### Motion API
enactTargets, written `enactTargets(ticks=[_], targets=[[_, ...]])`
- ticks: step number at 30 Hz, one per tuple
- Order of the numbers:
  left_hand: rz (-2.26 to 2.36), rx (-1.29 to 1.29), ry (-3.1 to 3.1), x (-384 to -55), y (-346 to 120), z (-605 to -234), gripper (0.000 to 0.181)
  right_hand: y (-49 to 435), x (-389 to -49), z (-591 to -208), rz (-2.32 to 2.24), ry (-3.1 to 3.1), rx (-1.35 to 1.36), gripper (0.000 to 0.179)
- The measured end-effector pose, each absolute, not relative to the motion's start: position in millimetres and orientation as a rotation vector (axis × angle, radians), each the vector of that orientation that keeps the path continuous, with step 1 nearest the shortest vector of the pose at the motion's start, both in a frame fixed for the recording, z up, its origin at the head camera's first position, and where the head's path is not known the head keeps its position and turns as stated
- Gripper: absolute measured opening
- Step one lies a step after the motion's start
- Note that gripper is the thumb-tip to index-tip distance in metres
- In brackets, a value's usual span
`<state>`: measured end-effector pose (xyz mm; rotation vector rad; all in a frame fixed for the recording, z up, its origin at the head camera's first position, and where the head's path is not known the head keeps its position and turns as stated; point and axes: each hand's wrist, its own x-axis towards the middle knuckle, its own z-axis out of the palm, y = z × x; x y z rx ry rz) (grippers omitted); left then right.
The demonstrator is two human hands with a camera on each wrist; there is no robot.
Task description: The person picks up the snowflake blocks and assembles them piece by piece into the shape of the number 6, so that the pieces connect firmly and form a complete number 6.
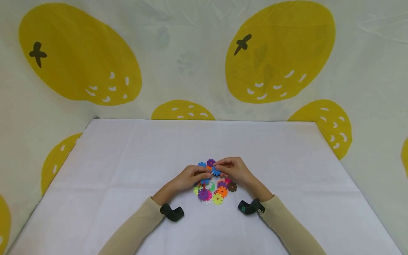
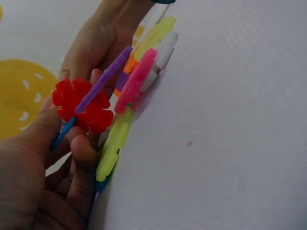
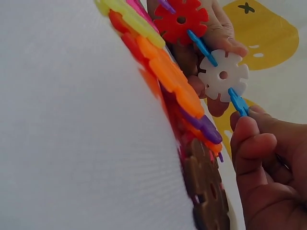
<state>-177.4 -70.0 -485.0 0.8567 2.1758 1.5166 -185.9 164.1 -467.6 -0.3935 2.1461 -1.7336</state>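
Small notched plastic discs are slotted together in a chain: a purple disc [image 2: 103, 80], a red disc [image 2: 72, 98], a blue disc [image 3: 200, 46], a white disc [image 3: 234, 67] and a second blue disc [image 3: 238, 102]. My left hand [image 1: 191, 176] holds the chain, its thumb and fingers about the first blue disc and the white one. From the other side my right hand [image 1: 234, 169] pinches the second blue disc, whose edge meets the white disc's rim. How deep that edge sits in the notch, I cannot tell.
Loose discs lie on the white table [image 1: 127, 152] just below the hands, among them a brown disc [image 1: 232, 187], an orange disc [image 1: 222, 191] and a yellow disc [image 1: 217, 198]. Another purple disc [image 1: 211, 163] lies beyond the fingers. A patterned curtain [image 1: 185, 71] hangs behind the table.
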Motion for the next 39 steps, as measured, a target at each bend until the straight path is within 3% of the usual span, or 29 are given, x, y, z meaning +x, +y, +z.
enactTargets(ticks=[17,39], targets=[[1.604,0.666,2.127,-178.7,-67.5,-484.5,0.031,164.0,-184.3,-470.7,-1.875,1.999,-0.372,0.033],[1.702,0.604,2.113,-176.2,-64.7,-482.9,0.019,170.4,-188.5,-471.3,-1.545,2.389,-0.537,0.023]])
